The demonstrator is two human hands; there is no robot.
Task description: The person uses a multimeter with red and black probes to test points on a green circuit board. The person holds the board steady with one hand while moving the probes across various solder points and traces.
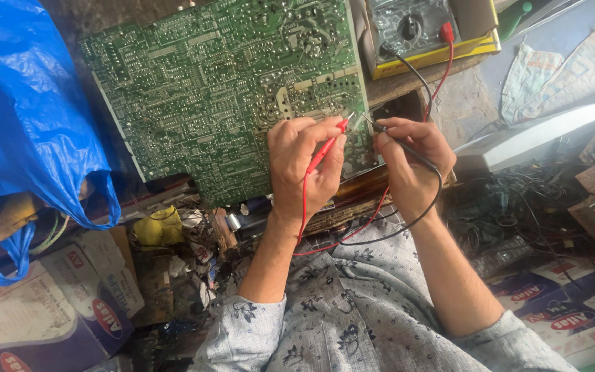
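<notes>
A large green circuit board (208, 89) lies solder side up in front of me. My left hand (301, 165) pinches a red test probe (326, 146), its tip touching the board near the right edge. My right hand (411, 162) holds a black test probe (397, 141), whose tip meets the board close beside the red one. Red and black leads (427, 76) run from the probes up to a yellow-cased meter (414, 27) with a round dial at the top.
A blue plastic bag (22, 117) hangs at the left. Cardboard boxes (56, 310) sit at lower left and lower right. Tangled wires and parts (518, 207) crowd the right side, beside a white casing (531, 138). Small scraps litter the bench edge under the board.
</notes>
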